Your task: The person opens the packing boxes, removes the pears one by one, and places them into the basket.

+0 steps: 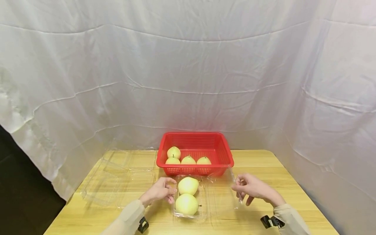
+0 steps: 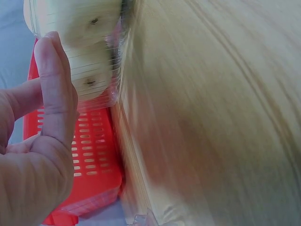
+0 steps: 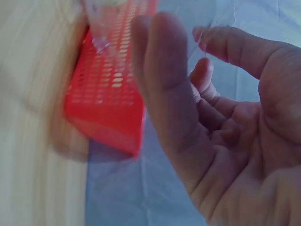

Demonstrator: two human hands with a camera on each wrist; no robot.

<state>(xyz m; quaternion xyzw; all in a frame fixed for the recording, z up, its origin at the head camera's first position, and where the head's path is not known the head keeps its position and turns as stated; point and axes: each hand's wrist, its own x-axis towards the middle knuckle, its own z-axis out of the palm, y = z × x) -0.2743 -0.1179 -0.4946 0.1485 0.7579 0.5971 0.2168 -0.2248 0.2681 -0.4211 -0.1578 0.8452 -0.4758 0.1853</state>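
Observation:
A clear plastic clamshell box (image 1: 203, 210) lies on the table with two yellow pears, a rear pear (image 1: 188, 185) and a front pear (image 1: 186, 205), in its tray. My left hand (image 1: 160, 190) is at the tray's left side; in the left wrist view its extended fingers (image 2: 56, 89) rest along the clear wall. At the right, my right hand (image 1: 253, 188) pinches the outer edge of the box's raised lid (image 1: 223, 195) between thumb and finger. The transparent lid is faint, so its exact tilt is hard to tell.
Behind the box stands a red perforated basket (image 1: 195, 166) with several pears (image 1: 188, 160) inside. More clear plastic boxes (image 1: 117, 178) lie open on the left of the wooden table (image 1: 258, 215). A pale curtain (image 1: 191, 71) hangs around the back and sides.

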